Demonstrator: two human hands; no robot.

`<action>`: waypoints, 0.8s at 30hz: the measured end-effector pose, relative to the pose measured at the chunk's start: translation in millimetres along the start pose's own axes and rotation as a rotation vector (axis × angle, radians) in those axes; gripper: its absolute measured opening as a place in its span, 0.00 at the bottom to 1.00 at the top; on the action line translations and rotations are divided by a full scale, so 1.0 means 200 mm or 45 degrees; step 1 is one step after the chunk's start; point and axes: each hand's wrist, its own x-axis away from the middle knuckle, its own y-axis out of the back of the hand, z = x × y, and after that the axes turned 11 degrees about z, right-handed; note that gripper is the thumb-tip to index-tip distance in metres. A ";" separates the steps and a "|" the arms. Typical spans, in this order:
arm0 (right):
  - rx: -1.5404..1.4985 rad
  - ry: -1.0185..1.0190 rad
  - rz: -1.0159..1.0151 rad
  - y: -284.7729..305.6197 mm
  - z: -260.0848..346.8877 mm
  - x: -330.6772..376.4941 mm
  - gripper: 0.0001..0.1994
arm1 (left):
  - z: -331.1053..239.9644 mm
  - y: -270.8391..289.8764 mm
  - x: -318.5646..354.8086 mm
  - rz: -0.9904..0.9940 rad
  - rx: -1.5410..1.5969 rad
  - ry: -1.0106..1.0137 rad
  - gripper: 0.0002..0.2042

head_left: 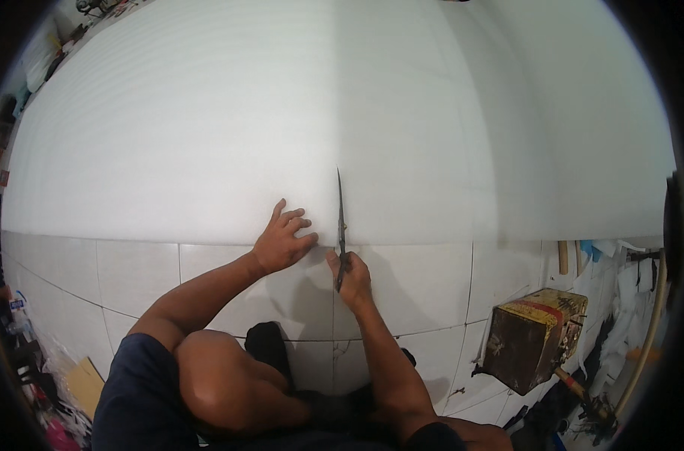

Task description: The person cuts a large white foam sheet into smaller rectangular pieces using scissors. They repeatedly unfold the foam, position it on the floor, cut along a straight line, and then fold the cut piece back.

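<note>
A wide white sheet (206, 135), which looks like foam, covers most of the floor in front of me. My right hand (353, 276) grips a pair of dark scissors (341, 207) at the sheet's near edge. Their blades point away from me along the line where a brighter part of the sheet meets a greyer part. Whether the blades are parted I cannot make out. To the left of the scissors, my left hand (285, 239) rests at the near edge of the sheet, its fingers spread and holding nothing.
White floor tiles (139, 270) lie between the sheet and me. A stained square tin (533, 338) stands at the right, with a brush-like handle (571, 382) beside it. Scraps and a long pole (650, 331) are at the far right. Clutter and a cardboard piece (85, 383) lie at the left.
</note>
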 end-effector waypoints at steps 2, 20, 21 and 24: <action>0.060 -0.008 -0.025 0.00 0.01 0.01 0.24 | 0.01 0.00 0.01 0.010 -0.008 0.002 0.11; -0.032 -0.015 -0.042 0.01 0.17 -0.32 0.28 | 0.01 0.01 0.00 0.017 0.023 -0.018 0.12; -0.031 -0.027 -0.040 0.02 0.19 -0.34 0.28 | 0.02 0.01 0.01 0.012 0.014 -0.017 0.12; -0.058 -0.076 -0.045 0.05 0.32 -0.50 0.28 | 0.03 0.00 0.00 0.008 0.002 -0.033 0.09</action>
